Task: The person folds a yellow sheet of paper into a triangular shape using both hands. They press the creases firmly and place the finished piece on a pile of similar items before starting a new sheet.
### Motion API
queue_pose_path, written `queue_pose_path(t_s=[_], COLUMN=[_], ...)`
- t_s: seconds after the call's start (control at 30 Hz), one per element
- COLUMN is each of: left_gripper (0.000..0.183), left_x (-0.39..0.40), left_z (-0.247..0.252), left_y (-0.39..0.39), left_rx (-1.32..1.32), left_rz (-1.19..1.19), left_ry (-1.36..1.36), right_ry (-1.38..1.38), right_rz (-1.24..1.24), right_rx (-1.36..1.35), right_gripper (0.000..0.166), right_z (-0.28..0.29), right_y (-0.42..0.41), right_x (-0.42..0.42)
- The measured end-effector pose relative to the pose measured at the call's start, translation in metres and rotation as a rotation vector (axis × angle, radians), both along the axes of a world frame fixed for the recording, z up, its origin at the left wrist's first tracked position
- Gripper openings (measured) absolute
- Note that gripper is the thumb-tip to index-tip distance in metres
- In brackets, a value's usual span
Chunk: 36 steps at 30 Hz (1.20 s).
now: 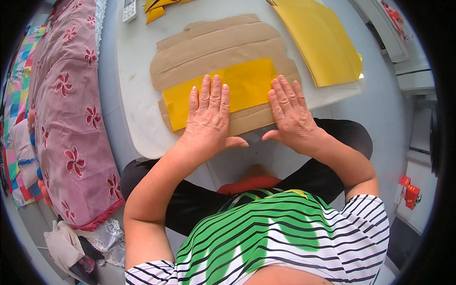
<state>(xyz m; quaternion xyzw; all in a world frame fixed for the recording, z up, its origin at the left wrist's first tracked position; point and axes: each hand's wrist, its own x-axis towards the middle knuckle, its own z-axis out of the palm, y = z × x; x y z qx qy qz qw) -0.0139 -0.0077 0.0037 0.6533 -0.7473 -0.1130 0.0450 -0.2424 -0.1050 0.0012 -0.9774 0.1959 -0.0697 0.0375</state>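
Observation:
A strip of folded yellow paper lies slantwise on a flat piece of brown cardboard. My left hand rests palm down across the paper's left half, its fingers straight and the thumb pointing right. At the paper's right end, my right hand lies flat, with its fingertips on the paper's edge and the cardboard. Neither hand grasps anything. Both thumbs stick out past the near edge of the cardboard, towards each other.
Under the cardboard is a white table. A stack of yellow paper lies at its right side. Folded yellow pieces and a white remote control are at the far left. A pink flowered cloth covers furniture left of the table.

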Motion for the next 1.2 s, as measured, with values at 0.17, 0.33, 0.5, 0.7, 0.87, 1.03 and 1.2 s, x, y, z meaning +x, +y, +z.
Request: queue_pose_path(t_s=[0.17,0.33,0.5,0.7,0.87,1.03,1.2], left_gripper=[0.113,0.081,0.061,0.039,0.03,0.029,0.042], left_x=[0.002,0.008,0.034,0.044,0.058,0.063,0.049], left_z=[-0.003,-0.01,0.001,0.011,0.015,0.012,0.005], left_y=[0.002,-0.006,-0.019,-0.025,-0.025,-0.025,-0.024], left_rx=[-0.042,-0.148,-0.194,-0.259,-0.327,-0.357,-0.315], left_rz=[0.014,-0.01,-0.171,-0.247,-0.168,-0.075,-0.02], left_ry=[0.024,-0.004,0.005,-0.082,-0.125,-0.195,0.053], right_ry=[0.077,-0.1,-0.28,-0.373,-0.347,-0.464,-0.539], right_rz=[-0.126,-0.189,-0.11,0.013,-0.072,-0.237,-0.022], right_rx=[-0.084,-0.001,0.079,0.139,0.12,0.606,0.318], right_gripper=[0.099,0.092,0.085,0.08,0.074,0.065,0.071], right_z=[0.004,0.015,0.015,0.006,0.009,0.025,0.015], right_y=[-0.002,-0.016,-0.033,-0.051,-0.053,-0.04,-0.034], right_x=[-0.017,-0.022,-0.016,0.014,0.035,0.037,0.031])
